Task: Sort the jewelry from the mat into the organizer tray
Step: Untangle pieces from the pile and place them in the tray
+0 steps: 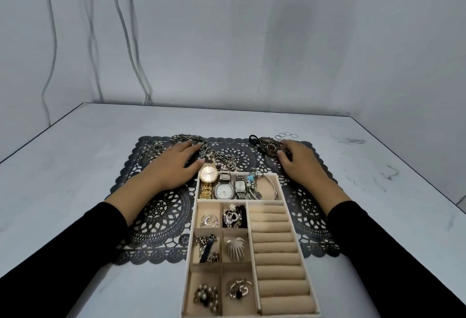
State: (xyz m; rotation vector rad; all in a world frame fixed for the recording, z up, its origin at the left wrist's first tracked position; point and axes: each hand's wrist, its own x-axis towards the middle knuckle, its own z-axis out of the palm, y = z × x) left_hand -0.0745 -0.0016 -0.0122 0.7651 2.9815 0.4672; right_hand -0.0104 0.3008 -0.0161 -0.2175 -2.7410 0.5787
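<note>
Black lace mat (156,219) flat on table. Beige organizer tray (273,248) on its near middle, ring rolls bare. Far compartment: gold watch (208,174), two silver watches (224,190), bangle (271,186). Six small compartments hold brooch-like pieces. On mat: chain necklace (184,140) and dark rings (152,150) far left, ornate pendant (268,145) and thin silver rings (286,136) far right.
</note>
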